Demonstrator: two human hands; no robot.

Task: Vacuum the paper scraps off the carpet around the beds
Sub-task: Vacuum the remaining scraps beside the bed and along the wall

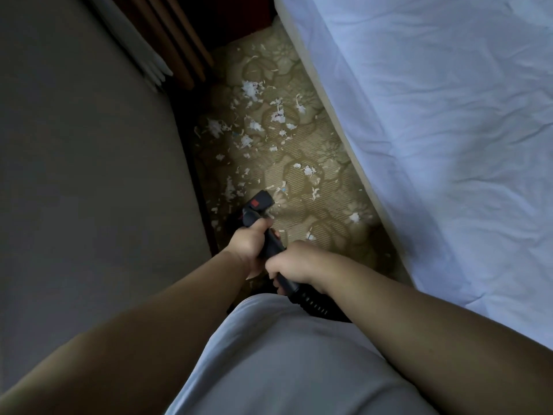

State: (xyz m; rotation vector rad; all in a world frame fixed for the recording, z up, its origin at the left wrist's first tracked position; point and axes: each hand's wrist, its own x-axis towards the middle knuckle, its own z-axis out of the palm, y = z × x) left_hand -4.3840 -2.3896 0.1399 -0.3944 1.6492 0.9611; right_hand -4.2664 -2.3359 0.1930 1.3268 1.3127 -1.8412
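Left hand: the left hand [250, 250] has its fingers curled tight round the vacuum wand [270, 244], thumb laid along the top, at the forward end of the grip; the forearm runs in from 7 o'clock, nearly straight.
Right hand: the right hand [294, 263] is wrapped round the same wand just behind the left, knuckles up, where the wand meets the ribbed hose [312, 305]; the forearm comes in from 4 o'clock with the wrist bent inward.
Nozzle: the dark nozzle [259, 202] with a red mark sits at 12 o'clock from the hands, down on the carpet [314, 151].
Paper scraps: white paper scraps [250, 89] are scattered over the patterned carpet from the nozzle up toward 12 o'clock, thickest in the upper middle; a few lie at 2 o'clock from the hands.
Beds: a white-sheeted bed [434, 115] fills the 3 o'clock side, a grey bed [74, 160] the 9 o'clock side, with the carpet strip between them.
Far end: dark wooden panelling [179, 34] at 12 o'clock.
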